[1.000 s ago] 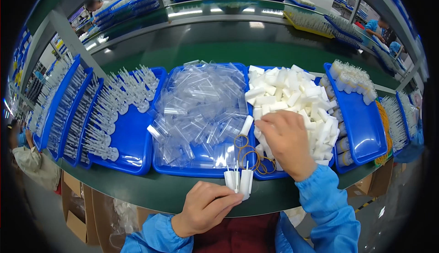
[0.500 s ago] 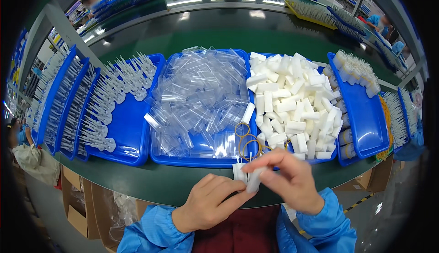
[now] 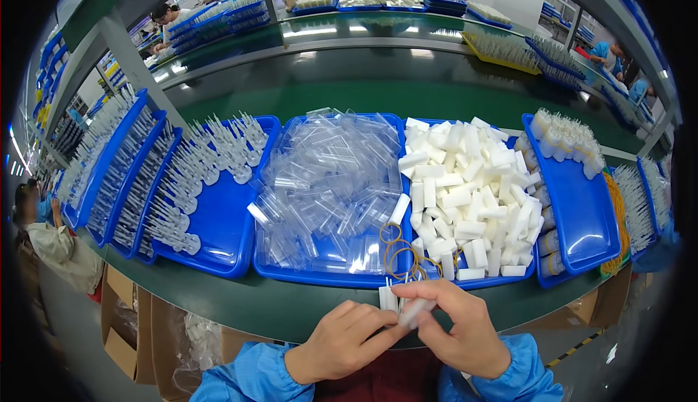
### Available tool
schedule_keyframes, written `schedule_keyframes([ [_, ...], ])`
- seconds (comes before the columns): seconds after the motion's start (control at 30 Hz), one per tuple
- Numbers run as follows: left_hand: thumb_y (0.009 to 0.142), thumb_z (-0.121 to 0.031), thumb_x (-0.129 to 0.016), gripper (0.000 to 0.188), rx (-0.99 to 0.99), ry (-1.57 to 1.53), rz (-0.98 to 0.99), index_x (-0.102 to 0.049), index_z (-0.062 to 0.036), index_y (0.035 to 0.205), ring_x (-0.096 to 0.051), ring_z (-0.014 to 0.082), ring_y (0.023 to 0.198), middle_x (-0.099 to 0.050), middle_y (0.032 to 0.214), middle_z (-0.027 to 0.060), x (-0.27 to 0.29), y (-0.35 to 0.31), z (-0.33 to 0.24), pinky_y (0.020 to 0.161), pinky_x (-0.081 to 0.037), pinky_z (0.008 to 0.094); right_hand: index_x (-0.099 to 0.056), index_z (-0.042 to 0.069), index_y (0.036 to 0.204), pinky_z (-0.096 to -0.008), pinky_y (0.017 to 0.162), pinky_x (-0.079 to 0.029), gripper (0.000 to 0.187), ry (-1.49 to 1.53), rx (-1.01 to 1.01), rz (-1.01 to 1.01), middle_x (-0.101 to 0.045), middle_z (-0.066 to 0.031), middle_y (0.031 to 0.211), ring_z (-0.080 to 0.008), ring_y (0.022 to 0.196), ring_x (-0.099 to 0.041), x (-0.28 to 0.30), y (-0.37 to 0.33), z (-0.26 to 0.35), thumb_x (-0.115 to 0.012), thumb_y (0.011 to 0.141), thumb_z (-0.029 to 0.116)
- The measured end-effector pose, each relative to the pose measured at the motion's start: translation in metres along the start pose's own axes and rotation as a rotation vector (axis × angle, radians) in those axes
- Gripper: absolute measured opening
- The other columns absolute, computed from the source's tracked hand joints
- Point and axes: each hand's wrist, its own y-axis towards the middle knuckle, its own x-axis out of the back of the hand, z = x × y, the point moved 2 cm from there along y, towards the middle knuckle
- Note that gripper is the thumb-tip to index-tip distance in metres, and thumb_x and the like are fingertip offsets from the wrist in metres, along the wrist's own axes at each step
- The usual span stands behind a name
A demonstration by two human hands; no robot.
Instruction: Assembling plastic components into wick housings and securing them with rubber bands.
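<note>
Both my hands meet at the table's near edge. My left hand holds a small bundle of white tubes upright between its fingers. My right hand pinches another white tube lying slantwise against that bundle. Just beyond my hands, rubber bands lie on the front of the blue tray heaped with clear plastic tubes. To its right a blue tray holds a pile of white tubes.
Left of centre a blue tray carries rows of clear syringe-like parts, with more such trays beyond. A blue tray with capped white parts lies at right. Cardboard boxes stand under the table. Other people work at far benches.
My right hand left the pile of white tubes and came back to my left hand with one tube. The bundle dropped slightly toward me.
</note>
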Motion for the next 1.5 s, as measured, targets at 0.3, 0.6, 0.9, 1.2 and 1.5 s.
schedule_keyframes([
  [0.3,0.07,-0.009,-0.071,0.043,-0.068,0.018,0.098,-0.077,-0.0112,0.113,-0.063,0.0132,0.081,-0.066,0.099,-0.0002,0.004,0.005,-0.009,0.065,-0.043,0.0271,-0.061,-0.003,0.127,-0.0288,0.086,-0.056,0.031,0.449,-0.008,-0.43,-0.069,-0.0131,0.119,-0.0163,0.099,-0.068,0.019,0.013,-0.035,-0.061,0.096,-0.003],
  [0.6,0.08,-0.013,-0.068,0.03,-0.102,0.098,0.08,-0.074,-0.0108,0.109,-0.064,0.0115,0.084,-0.064,0.103,0.0,0.0,0.004,-0.012,0.072,-0.046,0.0262,-0.07,-0.002,0.112,-0.0274,0.083,-0.055,0.02,0.204,-0.081,-0.263,-0.072,-0.0082,0.103,-0.0126,0.089,-0.068,0.018,0.012,-0.036,-0.071,0.092,0.003],
  [0.9,0.073,-0.012,-0.072,0.035,-0.107,0.141,0.063,-0.077,-0.0149,0.108,-0.059,0.0099,0.076,-0.064,0.097,-0.0033,-0.003,0.003,-0.008,0.066,-0.041,0.0264,-0.074,0.005,0.11,-0.0348,0.086,-0.046,0.022,-0.088,0.081,-0.129,-0.069,-0.0076,0.096,-0.0208,0.093,-0.062,0.019,0.009,-0.038,-0.071,0.088,0.003],
  [1.2,0.07,-0.013,-0.075,0.036,-0.098,0.16,-0.085,-0.078,-0.0164,0.106,-0.059,0.0123,0.074,-0.069,0.099,-0.0018,0.004,0.001,0.0,0.065,-0.04,0.0276,-0.073,0.012,0.115,-0.0448,0.095,-0.043,0.037,-0.56,0.544,-0.169,-0.065,-0.0023,0.098,-0.0223,0.104,-0.06,0.001,0.001,-0.035,-0.072,0.079,0.003],
  [1.5,0.079,-0.015,-0.084,0.044,0.194,-0.246,-0.193,-0.068,-0.0099,0.12,-0.066,0.0236,0.098,-0.065,0.118,0.0094,-0.005,-0.021,0.01,0.08,-0.051,0.0336,-0.074,0.006,0.109,-0.0365,0.092,-0.045,0.031,0.095,0.068,-0.23,-0.069,-0.008,0.101,-0.0254,0.103,-0.059,-0.015,-0.011,-0.035,-0.077,0.078,0.003],
])
